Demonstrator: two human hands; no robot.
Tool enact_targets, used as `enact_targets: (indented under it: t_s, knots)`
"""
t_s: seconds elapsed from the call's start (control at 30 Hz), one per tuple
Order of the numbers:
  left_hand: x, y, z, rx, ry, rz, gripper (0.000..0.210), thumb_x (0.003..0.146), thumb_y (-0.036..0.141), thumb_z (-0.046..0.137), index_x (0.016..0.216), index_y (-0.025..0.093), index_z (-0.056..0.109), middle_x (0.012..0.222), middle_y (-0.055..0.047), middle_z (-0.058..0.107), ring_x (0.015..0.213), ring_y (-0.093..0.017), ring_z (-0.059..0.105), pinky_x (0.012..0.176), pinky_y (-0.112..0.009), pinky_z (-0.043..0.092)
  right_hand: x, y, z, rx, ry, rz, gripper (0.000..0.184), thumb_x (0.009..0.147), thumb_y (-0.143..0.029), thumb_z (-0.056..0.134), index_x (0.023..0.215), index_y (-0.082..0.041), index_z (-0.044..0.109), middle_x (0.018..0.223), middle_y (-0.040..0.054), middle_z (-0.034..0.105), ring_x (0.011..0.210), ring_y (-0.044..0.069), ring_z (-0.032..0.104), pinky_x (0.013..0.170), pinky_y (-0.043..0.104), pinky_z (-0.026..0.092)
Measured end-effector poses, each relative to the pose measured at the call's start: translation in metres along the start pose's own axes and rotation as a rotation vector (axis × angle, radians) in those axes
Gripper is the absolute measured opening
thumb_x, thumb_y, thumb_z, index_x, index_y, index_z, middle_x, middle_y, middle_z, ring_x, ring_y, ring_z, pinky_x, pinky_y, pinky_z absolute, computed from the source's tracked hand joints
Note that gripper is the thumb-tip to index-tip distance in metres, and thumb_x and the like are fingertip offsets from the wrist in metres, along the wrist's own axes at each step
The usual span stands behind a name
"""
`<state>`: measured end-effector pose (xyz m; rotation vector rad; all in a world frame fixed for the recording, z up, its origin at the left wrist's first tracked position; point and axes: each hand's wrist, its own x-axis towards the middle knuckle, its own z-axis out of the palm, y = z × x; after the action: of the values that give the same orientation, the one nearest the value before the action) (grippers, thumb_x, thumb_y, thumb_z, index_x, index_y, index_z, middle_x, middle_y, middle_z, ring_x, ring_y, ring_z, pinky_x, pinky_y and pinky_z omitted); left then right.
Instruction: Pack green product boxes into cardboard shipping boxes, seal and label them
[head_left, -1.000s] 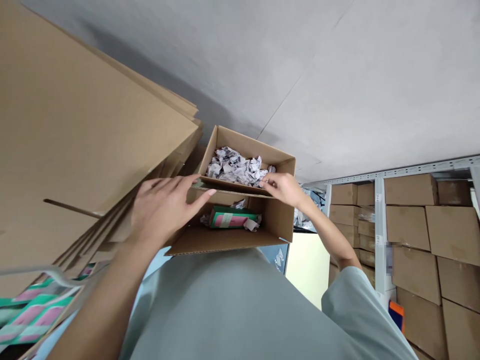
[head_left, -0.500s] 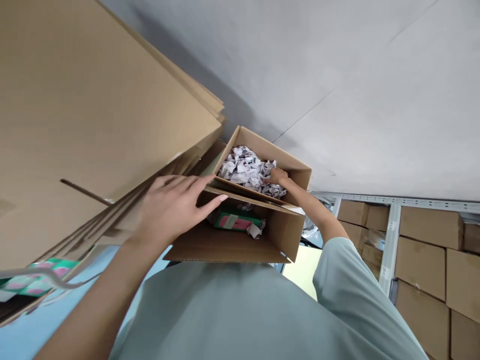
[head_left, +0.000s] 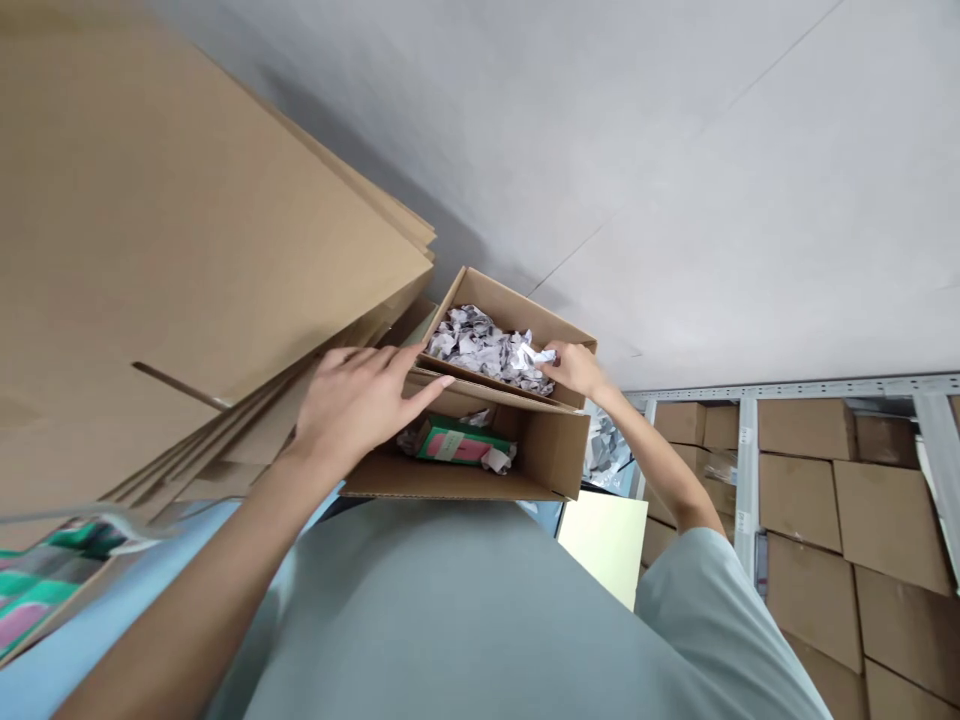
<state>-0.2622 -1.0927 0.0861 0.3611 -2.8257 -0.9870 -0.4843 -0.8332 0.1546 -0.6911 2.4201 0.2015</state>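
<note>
My right hand (head_left: pixel 576 368) pinches a piece of crumpled paper (head_left: pixel 541 357) above the far cardboard box (head_left: pixel 517 303), which holds a heap of crumpled white paper (head_left: pixel 480 343). My left hand (head_left: pixel 364 400) rests with fingers spread at the left end of the near cardboard box (head_left: pixel 555 455), its thumb over the rim between the two boxes. Inside the near box lies a green and pink packet (head_left: pixel 465 443) with a pale label. Scraps of crumpled paper (head_left: pixel 498 459) sit beside it.
Large flat cardboard sheets (head_left: pixel 187 220) lean at the left. A shelf rack (head_left: pixel 748 480) with stacked cartons (head_left: pixel 799 500) stands at the right. More green and pink packets (head_left: pixel 45 590) lie at lower left, and a pale wall (head_left: pixel 675 180) rises behind.
My right hand has come up out of the paper heap with a crumpled piece between its fingers. My left hand stays at the box edge. The view has shifted slightly.
</note>
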Motion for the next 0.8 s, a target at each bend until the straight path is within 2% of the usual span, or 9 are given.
enact_targets:
  t_s: [0.1, 0.17, 0.3, 0.4, 0.5, 0.63, 0.7, 0.8]
  knots:
    - [-0.003, 0.001, -0.002, -0.032, -0.004, -0.005, 0.065, 0.107, 0.071, 0.047, 0.144, 0.026, 0.076, 0.116, -0.019, 0.085, 0.119, -0.042, 0.078, 0.112, -0.055, 0.047, -0.060, -0.009, -0.018, 0.141, 0.170, -0.013, 0.034, 0.107, -0.047, 0.073, 0.130, -0.023, 0.081, 0.111, 0.0071, 0.087, 0.102, 0.026, 0.081, 0.089, 0.031, 0.056]
    - [-0.005, 0.001, -0.004, -0.078, -0.030, -0.015, 0.063, 0.106, 0.070, 0.052, 0.145, 0.027, 0.076, 0.122, -0.018, 0.084, 0.124, -0.041, 0.076, 0.115, -0.054, 0.046, -0.097, -0.020, -0.022, 0.231, 0.242, -0.008, 0.036, 0.107, -0.050, 0.072, 0.130, -0.023, 0.081, 0.103, 0.0053, 0.086, 0.092, 0.025, 0.080, 0.086, 0.031, 0.056]
    - [-0.006, 0.001, -0.009, -0.169, -0.052, -0.031, 0.061, 0.106, 0.063, 0.059, 0.151, 0.024, 0.072, 0.145, -0.019, 0.076, 0.140, -0.043, 0.067, 0.120, -0.055, 0.045, -0.145, -0.050, -0.007, 0.380, 0.209, -0.036, 0.036, 0.106, -0.054, 0.073, 0.125, -0.026, 0.082, 0.089, 0.0013, 0.082, 0.078, 0.023, 0.076, 0.074, 0.030, 0.054]
    - [-0.007, 0.003, -0.014, -0.247, 0.006, -0.025, 0.060, 0.111, 0.059, 0.052, 0.155, 0.021, 0.067, 0.156, -0.017, 0.069, 0.148, -0.037, 0.062, 0.126, -0.052, 0.044, -0.152, -0.073, 0.020, 0.387, 0.134, -0.035, 0.032, 0.105, -0.050, 0.077, 0.125, -0.025, 0.082, 0.093, 0.0021, 0.085, 0.080, 0.022, 0.078, 0.074, 0.030, 0.053]
    - [-0.011, 0.005, -0.021, -0.316, 0.077, -0.010, 0.061, 0.114, 0.057, 0.048, 0.154, 0.014, 0.065, 0.158, -0.018, 0.067, 0.150, -0.030, 0.060, 0.131, -0.047, 0.043, -0.145, -0.092, 0.052, 0.318, 0.057, 0.004, 0.032, 0.105, -0.049, 0.080, 0.126, -0.025, 0.082, 0.104, 0.0044, 0.087, 0.094, 0.026, 0.082, 0.079, 0.031, 0.054]
    - [-0.025, -0.001, -0.030, -0.310, 0.097, -0.009, 0.061, 0.115, 0.054, 0.049, 0.156, 0.011, 0.062, 0.160, -0.021, 0.064, 0.154, -0.031, 0.058, 0.135, -0.050, 0.040, -0.142, -0.107, 0.079, 0.215, -0.026, 0.044, 0.031, 0.105, -0.050, 0.080, 0.127, -0.028, 0.081, 0.115, 0.0051, 0.088, 0.108, 0.030, 0.083, 0.081, 0.032, 0.055]
    - [-0.037, -0.008, -0.035, -0.287, 0.051, -0.040, 0.064, 0.112, 0.054, 0.051, 0.160, 0.012, 0.058, 0.164, -0.022, 0.060, 0.158, -0.033, 0.055, 0.136, -0.052, 0.040, -0.151, -0.105, 0.083, 0.222, 0.011, 0.069, 0.030, 0.107, -0.048, 0.078, 0.128, -0.028, 0.080, 0.115, 0.0051, 0.089, 0.108, 0.030, 0.084, 0.081, 0.032, 0.056]
    - [-0.058, -0.020, -0.039, -0.263, -0.033, -0.116, 0.075, 0.107, 0.058, 0.053, 0.165, 0.011, 0.052, 0.167, -0.023, 0.058, 0.161, -0.038, 0.053, 0.135, -0.054, 0.042, -0.177, -0.089, 0.081, 0.302, 0.149, 0.162, 0.025, 0.109, -0.047, 0.074, 0.126, -0.029, 0.080, 0.107, 0.0040, 0.089, 0.101, 0.028, 0.084, 0.080, 0.032, 0.056]
